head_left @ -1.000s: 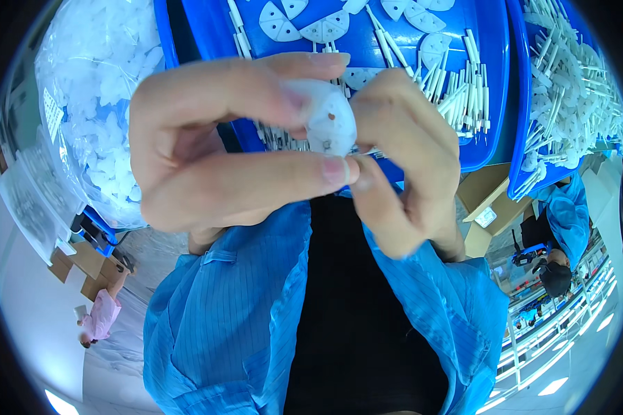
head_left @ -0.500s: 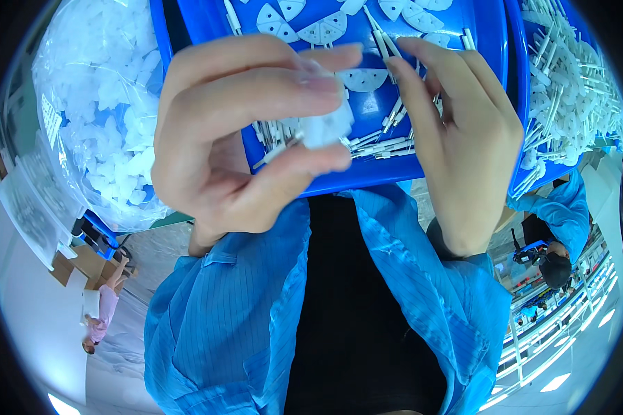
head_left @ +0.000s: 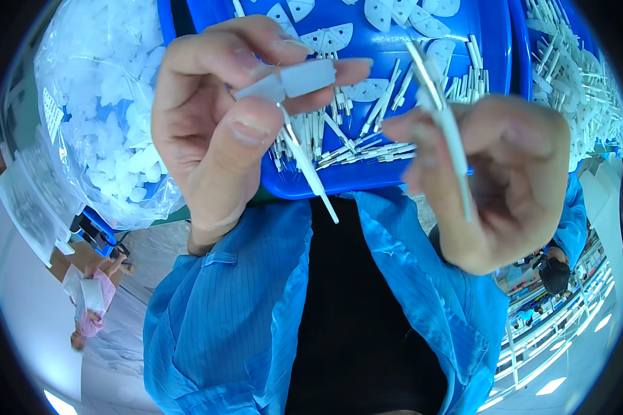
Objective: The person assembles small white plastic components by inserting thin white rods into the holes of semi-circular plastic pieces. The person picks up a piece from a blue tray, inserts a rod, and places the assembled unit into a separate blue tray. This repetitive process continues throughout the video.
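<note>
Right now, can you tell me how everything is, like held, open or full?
Left hand: closed on a white piece
White piece: held, tilted
Left rod: slanting down below the white piece
Right hand: curled, slightly blurred
Right rod: held, tilted
Blue tray: partly filled, bare blue showing
Clear bag: bulging; can't tell if open
Blue bin: piled with jumbled parts
Blue jacket: open in front

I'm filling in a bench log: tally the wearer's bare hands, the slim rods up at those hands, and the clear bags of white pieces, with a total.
Bare hands: 2 (left hand, right hand)
Slim rods: 2 (left-hand rod, right-hand rod)
Clear bag of white pieces: 1
Total: 5
</note>
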Demonstrator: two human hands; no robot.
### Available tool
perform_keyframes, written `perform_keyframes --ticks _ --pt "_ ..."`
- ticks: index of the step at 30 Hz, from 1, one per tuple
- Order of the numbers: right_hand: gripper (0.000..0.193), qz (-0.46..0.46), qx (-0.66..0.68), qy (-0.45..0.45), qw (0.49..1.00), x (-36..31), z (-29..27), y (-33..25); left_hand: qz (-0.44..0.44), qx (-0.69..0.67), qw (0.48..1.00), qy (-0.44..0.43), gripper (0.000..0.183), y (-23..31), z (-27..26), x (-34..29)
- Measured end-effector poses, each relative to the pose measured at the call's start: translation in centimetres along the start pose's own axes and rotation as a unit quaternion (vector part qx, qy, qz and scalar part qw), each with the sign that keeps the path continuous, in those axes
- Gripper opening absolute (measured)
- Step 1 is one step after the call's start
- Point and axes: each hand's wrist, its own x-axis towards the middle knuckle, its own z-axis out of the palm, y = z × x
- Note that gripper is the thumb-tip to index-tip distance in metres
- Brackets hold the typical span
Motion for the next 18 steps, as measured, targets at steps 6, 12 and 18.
perform_keyframes --ticks 6,12,18 --pt "0.025 0.094 -0.135 -0.142 0.976 -0.9 0.7 -0.8 0.003 -0.001 1.000 0.000 0.047 -0.5 0.3 -0.2" --pt "0.013 0.190 -0.044 0.008 0.981 -2.3 3.1 -0.5 0.036 0.023 0.999 0.005 0.043 -0.7 0.1 -0.4" --pt "0.007 0.089 -0.154 0.012 0.984 -1.9 3.0 -0.7 0.058 0.047 0.997 0.002 0.038 -1.0 0.4 -0.6"
